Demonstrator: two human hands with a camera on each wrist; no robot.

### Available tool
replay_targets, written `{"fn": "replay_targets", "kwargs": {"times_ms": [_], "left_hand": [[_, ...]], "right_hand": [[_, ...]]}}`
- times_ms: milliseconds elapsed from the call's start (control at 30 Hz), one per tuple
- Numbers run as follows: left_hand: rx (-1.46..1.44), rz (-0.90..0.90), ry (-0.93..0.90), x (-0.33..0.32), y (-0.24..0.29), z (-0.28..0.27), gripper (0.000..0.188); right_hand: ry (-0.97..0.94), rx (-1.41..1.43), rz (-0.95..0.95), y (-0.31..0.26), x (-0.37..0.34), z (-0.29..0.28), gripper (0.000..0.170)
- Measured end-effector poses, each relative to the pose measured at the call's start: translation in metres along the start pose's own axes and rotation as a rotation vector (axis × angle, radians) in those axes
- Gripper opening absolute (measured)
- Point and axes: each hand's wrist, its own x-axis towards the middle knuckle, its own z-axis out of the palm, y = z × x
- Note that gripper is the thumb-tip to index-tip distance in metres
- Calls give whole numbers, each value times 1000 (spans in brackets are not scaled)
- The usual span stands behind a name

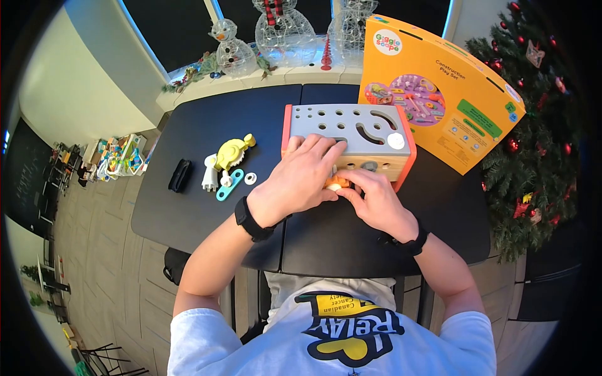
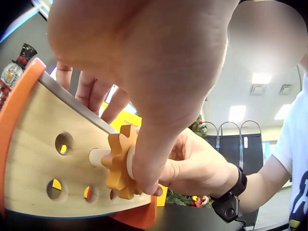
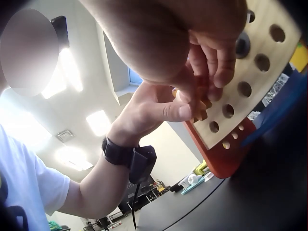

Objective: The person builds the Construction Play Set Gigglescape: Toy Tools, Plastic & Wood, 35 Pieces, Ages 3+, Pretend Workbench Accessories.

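Observation:
A toy workbench box with a grey perforated top (image 1: 345,125), red ends and a pale wooden front panel (image 2: 33,149) stands on the table. An orange toy gear (image 2: 119,166) is at that panel, with a white peg (image 2: 97,157) between gear and wood. My left hand (image 1: 301,175) reaches over the top edge, fingers extended on the grey top, its thumb pressing the white cap (image 2: 130,162) on the gear's face. With fingers and thumb, my right hand (image 1: 381,202) pinches the gear from the other side. A grey round piece (image 3: 242,45) sits on the front panel.
On the table's left lie a yellow toy piece (image 1: 232,154), white pieces (image 1: 209,175), a teal strip with holes (image 1: 230,185), a white ring (image 1: 251,178) and a black case (image 1: 181,175). A tall orange carton (image 1: 464,81) stands behind the workbench. A decorated tree (image 1: 533,131) is at right.

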Motion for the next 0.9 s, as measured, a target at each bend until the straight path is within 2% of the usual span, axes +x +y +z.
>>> {"fn": "replay_targets", "kwargs": {"times_ms": [200,333,533,633,700,900], "left_hand": [[-58,-69,-145,18,-6,-2,91],[-61,-74,-121,20,-6,0,83],[-67,-102,-48,20,-1,9,70],[-83,-125,-20,21,1,13,67],[-87,-137,-8,21,2,14,65],[-126,-154,-63,26,-3,15,62]], "right_hand": [[-18,2,39,-2,10,-4,21],[-29,49,47,0,13,-5,21],[-81,-58,69,-7,16,-13,24],[-19,86,137,-6,15,-6,24],[-19,62,124,-1,14,-5,24],[-43,27,178,-4,17,-6,21]]}}
